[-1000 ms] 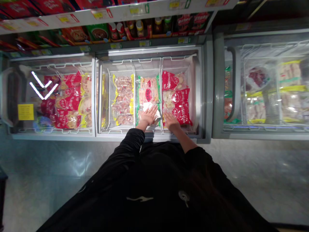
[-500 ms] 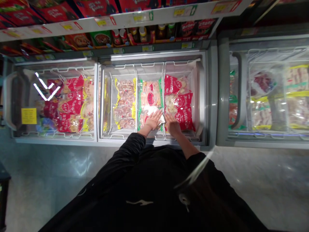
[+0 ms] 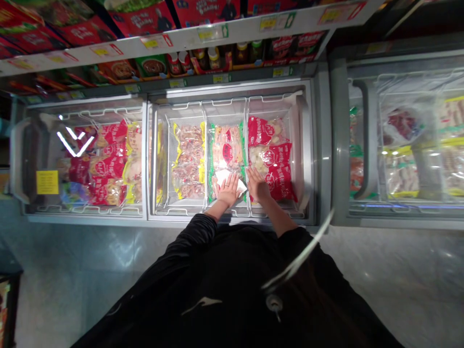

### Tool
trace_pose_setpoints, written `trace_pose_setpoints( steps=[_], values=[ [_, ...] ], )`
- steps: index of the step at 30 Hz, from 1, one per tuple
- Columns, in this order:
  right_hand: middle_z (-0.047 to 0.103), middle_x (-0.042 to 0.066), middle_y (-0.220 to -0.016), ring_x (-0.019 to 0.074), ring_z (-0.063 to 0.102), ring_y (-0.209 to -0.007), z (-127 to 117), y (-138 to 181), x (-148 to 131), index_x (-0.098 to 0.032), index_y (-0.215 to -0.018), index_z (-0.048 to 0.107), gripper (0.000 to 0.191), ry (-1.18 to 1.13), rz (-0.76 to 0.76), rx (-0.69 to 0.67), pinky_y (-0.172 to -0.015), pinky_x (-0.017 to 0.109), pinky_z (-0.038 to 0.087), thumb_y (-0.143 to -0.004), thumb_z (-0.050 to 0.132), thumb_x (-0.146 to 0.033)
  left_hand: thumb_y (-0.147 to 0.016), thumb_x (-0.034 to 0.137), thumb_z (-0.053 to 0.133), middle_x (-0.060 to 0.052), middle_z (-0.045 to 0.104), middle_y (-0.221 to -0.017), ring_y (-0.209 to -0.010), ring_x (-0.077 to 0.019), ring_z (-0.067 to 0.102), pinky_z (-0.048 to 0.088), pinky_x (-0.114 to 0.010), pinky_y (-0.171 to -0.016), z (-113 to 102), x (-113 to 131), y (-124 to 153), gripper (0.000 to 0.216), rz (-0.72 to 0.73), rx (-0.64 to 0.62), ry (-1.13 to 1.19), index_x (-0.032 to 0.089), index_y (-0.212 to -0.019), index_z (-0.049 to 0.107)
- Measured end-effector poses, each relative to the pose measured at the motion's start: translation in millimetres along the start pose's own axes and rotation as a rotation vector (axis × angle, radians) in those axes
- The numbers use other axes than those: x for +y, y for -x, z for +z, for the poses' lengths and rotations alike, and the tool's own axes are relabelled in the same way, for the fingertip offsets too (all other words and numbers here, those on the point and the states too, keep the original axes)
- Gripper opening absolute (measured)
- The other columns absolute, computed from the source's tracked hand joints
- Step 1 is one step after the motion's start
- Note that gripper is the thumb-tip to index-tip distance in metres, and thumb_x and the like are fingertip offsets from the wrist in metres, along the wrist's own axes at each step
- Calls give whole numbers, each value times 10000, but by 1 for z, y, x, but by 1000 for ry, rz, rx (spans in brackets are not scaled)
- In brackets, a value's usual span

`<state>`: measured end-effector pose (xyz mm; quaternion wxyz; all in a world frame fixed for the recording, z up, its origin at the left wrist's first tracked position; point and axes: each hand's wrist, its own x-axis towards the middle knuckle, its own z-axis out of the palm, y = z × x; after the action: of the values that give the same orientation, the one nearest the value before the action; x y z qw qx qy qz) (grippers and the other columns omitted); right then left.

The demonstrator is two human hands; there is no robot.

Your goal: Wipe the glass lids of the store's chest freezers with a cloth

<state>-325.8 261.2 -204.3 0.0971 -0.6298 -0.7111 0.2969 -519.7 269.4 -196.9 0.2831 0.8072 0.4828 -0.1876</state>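
Observation:
My left hand (image 3: 228, 191) lies flat with its fingers stretched out on a white sheet of paper or thin cloth (image 3: 222, 177), above the freezer's middle basket. Part of the sheet is hidden under the palm. Beneath it are clear, green-edged food packs (image 3: 227, 140) with red labels. My right hand (image 3: 258, 186) rests with extended fingers beside the wire divider, at the left edge of the red bags (image 3: 277, 159) in the right-hand basket. Nothing shows in it. Whether a glass lid lies between my hands and the packs, I cannot tell.
Yellow-edged packs (image 3: 189, 159) fill the basket on the left. Further left, a sliding glass lid with a grey handle (image 3: 18, 159) bears a yellow notice (image 3: 47, 182). Another freezer (image 3: 339, 145) stands to the right. A shelf edge with price tags (image 3: 213, 32) overhangs the back.
My left hand has slid slightly left and towards me with the white sheet. My right hand stays by the divider. The whole view has shifted a little.

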Motion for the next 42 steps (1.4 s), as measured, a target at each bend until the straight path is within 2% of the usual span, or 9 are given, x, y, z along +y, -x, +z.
trace_pose_setpoints(
  steps=[5,9,13,17,22,26,32,35,42],
  values=[
    [415,135,-1758,292,323,-1670,-2,-13,4,-108,-1685,437,645,17,-16,30,-1376,498,270,-1043,445,-172,-1109,431,317,-18,155,-1858,-1732,-185,58,26,-358,-1404,-27,-25,-25,712,98,10,12,191,-1771,211],
    [410,78,-1768,275,320,-1670,-2,-24,11,-160,-1712,395,648,53,-3,58,-1372,502,270,-1066,391,-212,-1125,409,240,-82,97,-1864,-1735,-231,46,57,-445,-1405,-37,-41,-25,713,-26,66,10,125,-1773,147],
    [380,123,-1771,283,343,-1661,0,-31,16,-117,-1702,404,643,71,5,54,-1373,487,260,-1066,408,-216,-1116,405,250,-130,82,-1858,-1733,-278,79,93,-483,-1403,-23,-29,-15,743,-63,53,4,52,-1761,139],
    [386,129,-1764,293,334,-1664,0,-33,17,-113,-1693,419,645,72,3,40,-1363,495,273,-1054,454,-195,-1099,421,330,-19,125,-1858,-1729,-179,79,36,-354,-1401,-19,-12,-26,732,72,5,9,154,-1769,203],
    [436,121,-1743,300,369,-1647,-5,-33,18,-129,-1681,451,645,63,-6,14,-1356,512,285,-1036,467,-157,-1099,398,297,-40,55,-1868,-1735,-198,14,22,-390,-1402,-54,-26,-68,746,18,27,20,112,-1772,146],
    [488,128,-1718,285,385,-1639,-13,-34,18,-139,-1688,441,654,41,-18,10,-1362,500,271,-1035,478,-160,-1102,392,279,-61,48,-1871,-1735,-212,29,77,-416,-1400,-74,-44,-74,752,-87,37,17,110,-1775,96],
    [449,111,-1749,267,314,-1671,-13,-53,18,-151,-1704,407,639,18,10,40,-1386,480,207,-1068,456,-182,-1118,443,252,-153,129,-1854,-1735,-277,43,86,-459,-1402,-43,-22,-43,765,-157,36,26,57,-1764,110],
    [405,104,-1774,268,311,-1670,-9,-67,20,-138,-1712,385,641,15,13,42,-1390,469,195,-1079,463,-201,-1118,445,278,-137,149,-1853,-1735,-264,50,60,-440,-1405,-38,-11,-45,762,-135,39,32,81,-1768,121],
    [397,128,-1776,288,307,-1673,-10,-75,25,-151,-1730,348,655,14,26,75,-1375,490,249,-1097,476,-260,-1115,424,293,-68,46,-1864,-1735,-223,32,85,-419,-1401,-79,-34,-85,753,-113,83,36,140,-1779,80]
  ],
)
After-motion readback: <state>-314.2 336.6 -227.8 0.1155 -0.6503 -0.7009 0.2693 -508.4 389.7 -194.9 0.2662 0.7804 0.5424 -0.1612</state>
